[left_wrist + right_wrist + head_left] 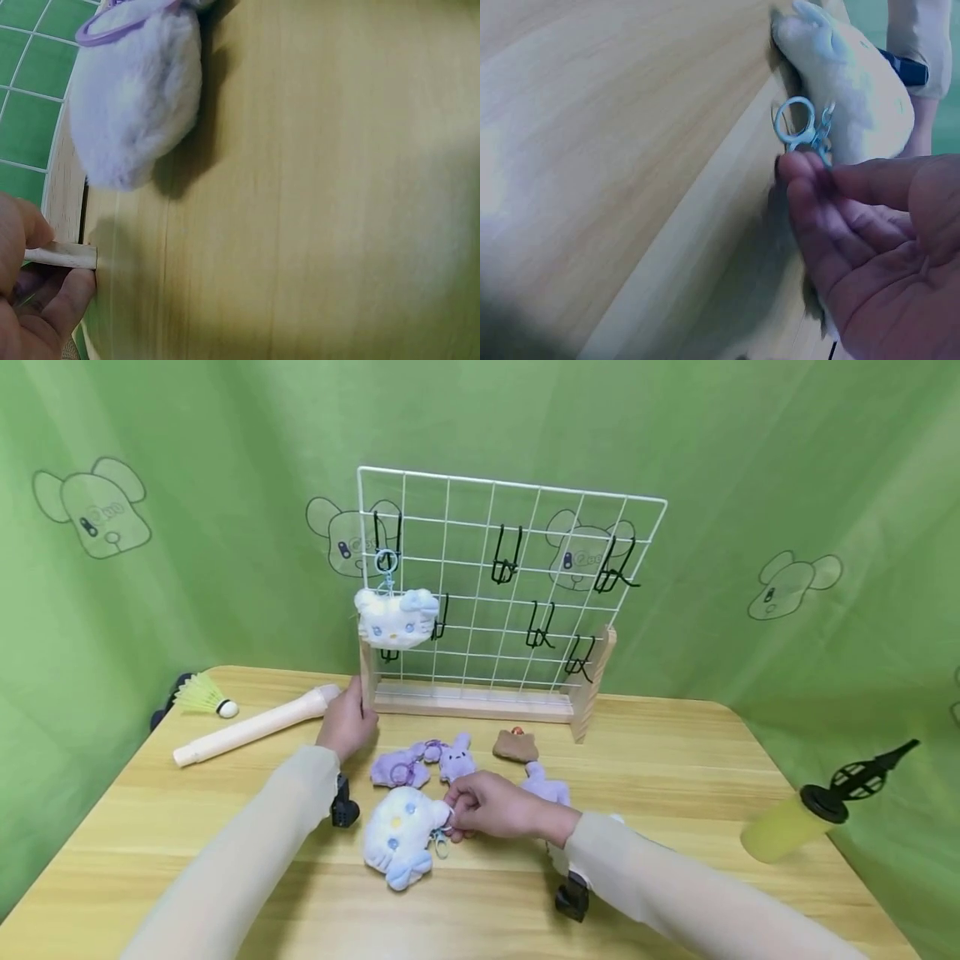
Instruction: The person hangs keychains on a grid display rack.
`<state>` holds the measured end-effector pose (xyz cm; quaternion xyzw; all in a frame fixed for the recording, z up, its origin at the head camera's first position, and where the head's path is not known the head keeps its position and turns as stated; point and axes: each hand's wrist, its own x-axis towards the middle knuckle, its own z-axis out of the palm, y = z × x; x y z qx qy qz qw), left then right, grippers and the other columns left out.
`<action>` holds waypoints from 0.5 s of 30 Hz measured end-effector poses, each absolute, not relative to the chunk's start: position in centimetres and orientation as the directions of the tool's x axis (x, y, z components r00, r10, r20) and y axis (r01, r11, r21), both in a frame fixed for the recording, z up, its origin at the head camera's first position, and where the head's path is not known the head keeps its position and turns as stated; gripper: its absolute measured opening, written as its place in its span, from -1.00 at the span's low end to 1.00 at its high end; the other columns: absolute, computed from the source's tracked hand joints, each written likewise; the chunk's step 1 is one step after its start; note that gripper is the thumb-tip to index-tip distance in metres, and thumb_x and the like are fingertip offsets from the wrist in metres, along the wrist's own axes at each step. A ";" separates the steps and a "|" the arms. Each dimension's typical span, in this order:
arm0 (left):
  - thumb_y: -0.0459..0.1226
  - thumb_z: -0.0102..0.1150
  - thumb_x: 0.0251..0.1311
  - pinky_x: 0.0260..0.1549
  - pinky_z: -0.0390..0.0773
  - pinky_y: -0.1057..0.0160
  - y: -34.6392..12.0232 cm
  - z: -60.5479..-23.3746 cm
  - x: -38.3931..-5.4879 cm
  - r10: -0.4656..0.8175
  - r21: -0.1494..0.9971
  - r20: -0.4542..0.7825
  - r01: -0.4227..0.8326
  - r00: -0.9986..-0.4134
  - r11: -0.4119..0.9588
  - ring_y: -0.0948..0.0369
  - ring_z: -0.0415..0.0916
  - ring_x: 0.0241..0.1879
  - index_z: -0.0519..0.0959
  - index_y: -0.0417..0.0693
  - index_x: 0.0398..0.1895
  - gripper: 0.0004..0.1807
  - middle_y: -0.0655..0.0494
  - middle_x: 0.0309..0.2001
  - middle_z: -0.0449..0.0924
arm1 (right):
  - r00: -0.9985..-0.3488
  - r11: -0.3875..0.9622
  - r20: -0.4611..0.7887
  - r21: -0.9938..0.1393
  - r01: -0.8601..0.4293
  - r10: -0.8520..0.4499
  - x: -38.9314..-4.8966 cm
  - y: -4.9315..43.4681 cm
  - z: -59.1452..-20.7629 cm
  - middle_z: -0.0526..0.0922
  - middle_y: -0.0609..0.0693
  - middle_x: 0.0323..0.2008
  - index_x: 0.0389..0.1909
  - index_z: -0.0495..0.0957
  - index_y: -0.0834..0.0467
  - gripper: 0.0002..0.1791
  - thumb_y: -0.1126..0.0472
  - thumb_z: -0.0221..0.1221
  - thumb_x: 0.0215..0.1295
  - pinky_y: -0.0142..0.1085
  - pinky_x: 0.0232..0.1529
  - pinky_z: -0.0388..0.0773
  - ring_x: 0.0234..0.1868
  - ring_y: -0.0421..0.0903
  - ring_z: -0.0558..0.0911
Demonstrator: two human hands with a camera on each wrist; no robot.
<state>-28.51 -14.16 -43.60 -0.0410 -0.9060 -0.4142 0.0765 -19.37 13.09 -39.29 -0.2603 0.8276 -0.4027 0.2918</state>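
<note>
One left hand (pixel 348 724) grips pale wooden end post (pixel 367 664) of white wire grid rack (pixel 540 487); right hand (pixel 491 807) pinches blue-bowed white plush cat-head keychain (pixel 400 832).

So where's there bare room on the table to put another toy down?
Two bare patches on the table: one between the rack's right foot and the yellow bottle, another between the pale tube and the left sleeve. It's crowded in front of the rack, where the lower white plush, purple plushes and brown plush sit near the right hand.
</note>
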 end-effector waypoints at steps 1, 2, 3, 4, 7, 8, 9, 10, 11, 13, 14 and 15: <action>-0.47 -0.01 0.33 0.32 0.55 -0.33 -14.1 -43.6 -28.5 0.010 0.744 0.175 0.138 -0.985 0.654 -0.41 0.53 0.27 0.20 -0.32 0.50 -0.36 -0.50 0.32 0.49 | -0.694 0.517 -0.270 -0.839 -0.171 -0.668 -19.4 13.2 -39.3 0.78 0.27 -0.31 -0.06 0.58 0.42 -0.85 0.49 0.13 0.43 -0.31 -0.17 0.81 -0.30 -0.06 0.79; -0.47 -0.01 0.33 0.32 0.55 -0.33 -14.1 -43.6 -28.4 0.007 0.744 0.175 0.137 -0.985 0.654 -0.41 0.53 0.26 0.21 -0.32 0.50 -0.36 -0.50 0.32 0.49 | -0.697 0.501 -0.270 -0.853 -0.147 -0.664 -19.4 13.4 -39.4 0.78 0.30 -0.27 -0.07 0.58 0.42 -0.85 0.49 0.09 0.46 -0.28 -0.14 0.82 -0.26 -0.02 0.81; -0.47 -0.01 0.32 0.31 0.56 -0.33 -14.1 -43.6 -28.4 0.005 0.743 0.176 0.137 -0.984 0.655 -0.41 0.53 0.26 0.21 -0.32 0.49 -0.36 -0.50 0.31 0.50 | -0.701 0.485 -0.263 -0.864 -0.135 -0.663 -19.4 13.5 -39.5 0.79 0.32 -0.24 -0.08 0.59 0.44 -0.84 0.48 0.07 0.48 -0.25 -0.11 0.83 -0.23 0.01 0.82; -0.47 -0.01 0.33 0.30 0.57 -0.33 -14.1 -43.6 -28.3 0.005 0.743 0.177 0.137 -0.984 0.655 -0.41 0.54 0.24 0.22 -0.32 0.48 -0.37 -0.51 0.30 0.50 | -0.707 0.475 -0.249 -0.869 -0.138 -0.662 -19.5 13.6 -39.5 0.79 0.33 -0.22 -0.08 0.60 0.44 -0.84 0.46 0.07 0.49 -0.24 -0.10 0.83 -0.21 0.03 0.82; -0.47 -0.02 0.34 0.29 0.58 -0.33 -14.1 -43.6 -28.3 0.007 0.746 0.174 0.136 -0.985 0.652 -0.41 0.55 0.24 0.21 -0.33 0.48 -0.38 -0.51 0.29 0.50 | -0.739 0.455 -0.214 -0.880 -0.138 -0.639 -19.5 13.9 -39.5 0.79 0.35 -0.18 -0.08 0.61 0.42 -0.82 0.39 0.08 0.53 -0.23 -0.07 0.83 -0.14 0.09 0.82; -0.47 -0.02 0.34 0.29 0.58 -0.32 -14.1 -43.5 -28.3 0.006 0.748 0.170 0.133 -0.985 0.650 -0.40 0.54 0.24 0.21 -0.32 0.48 -0.38 -0.51 0.29 0.50 | -0.751 0.454 -0.210 -0.882 -0.131 -0.625 -19.5 14.0 -39.4 0.78 0.35 -0.17 -0.08 0.61 0.41 -0.81 0.37 0.08 0.54 -0.24 -0.04 0.83 -0.11 0.11 0.81; -0.46 -0.02 0.34 0.29 0.58 -0.32 -14.1 -43.5 -28.3 0.009 0.747 0.170 0.134 -0.985 0.651 -0.40 0.54 0.24 0.21 -0.33 0.48 -0.38 -0.51 0.30 0.50 | -0.760 0.446 -0.202 -0.886 -0.128 -0.618 -19.5 14.1 -39.3 0.77 0.34 -0.14 -0.09 0.60 0.41 -0.81 0.35 0.07 0.55 -0.25 -0.01 0.82 -0.08 0.12 0.80; -0.46 -0.02 0.34 0.29 0.58 -0.32 -14.1 -43.5 -28.3 0.009 0.748 0.167 0.133 -0.986 0.651 -0.40 0.54 0.25 0.20 -0.33 0.49 -0.38 -0.51 0.30 0.50 | -0.770 0.440 -0.198 -0.890 -0.119 -0.607 -19.5 14.2 -39.2 0.77 0.33 -0.11 -0.09 0.58 0.41 -0.81 0.34 0.06 0.56 -0.25 0.03 0.81 -0.04 0.13 0.79; -0.46 -0.02 0.34 0.30 0.58 -0.32 -14.1 -43.5 -28.3 0.009 0.748 0.164 0.131 -0.986 0.650 -0.40 0.54 0.25 0.20 -0.33 0.49 -0.37 -0.51 0.31 0.49 | -0.777 0.429 -0.197 -0.897 -0.102 -0.597 -19.5 14.3 -39.1 0.75 0.33 -0.08 -0.09 0.56 0.41 -0.80 0.34 0.04 0.57 -0.25 0.07 0.80 0.00 0.14 0.78; -0.47 -0.02 0.34 0.30 0.57 -0.32 -14.1 -43.5 -28.3 0.007 0.748 0.163 0.128 -0.987 0.651 -0.40 0.53 0.26 0.20 -0.33 0.49 -0.37 -0.51 0.32 0.48 | -0.788 0.399 -0.205 -0.915 -0.056 -0.580 -19.5 14.4 -39.0 0.72 0.32 -0.01 -0.07 0.52 0.42 -0.80 0.34 -0.01 0.59 -0.24 0.14 0.78 0.06 0.13 0.76; -0.47 -0.02 0.34 0.30 0.57 -0.32 -14.1 -43.5 -28.3 0.007 0.747 0.164 0.129 -0.986 0.652 -0.41 0.53 0.25 0.20 -0.33 0.49 -0.37 -0.51 0.32 0.48 | -0.793 0.379 -0.209 -0.925 -0.029 -0.573 -19.6 14.4 -39.0 0.70 0.32 0.02 -0.06 0.49 0.42 -0.80 0.34 -0.03 0.60 -0.23 0.17 0.76 0.08 0.12 0.75; -0.47 -0.02 0.33 0.30 0.57 -0.32 -14.1 -43.5 -28.3 0.007 0.746 0.165 0.130 -0.986 0.654 -0.41 0.54 0.25 0.20 -0.34 0.49 -0.37 -0.51 0.32 0.48 | -0.796 0.357 -0.214 -0.934 -0.002 -0.567 -19.6 14.4 -38.9 0.68 0.30 0.05 -0.04 0.47 0.43 -0.79 0.34 -0.05 0.61 -0.22 0.19 0.75 0.08 0.09 0.75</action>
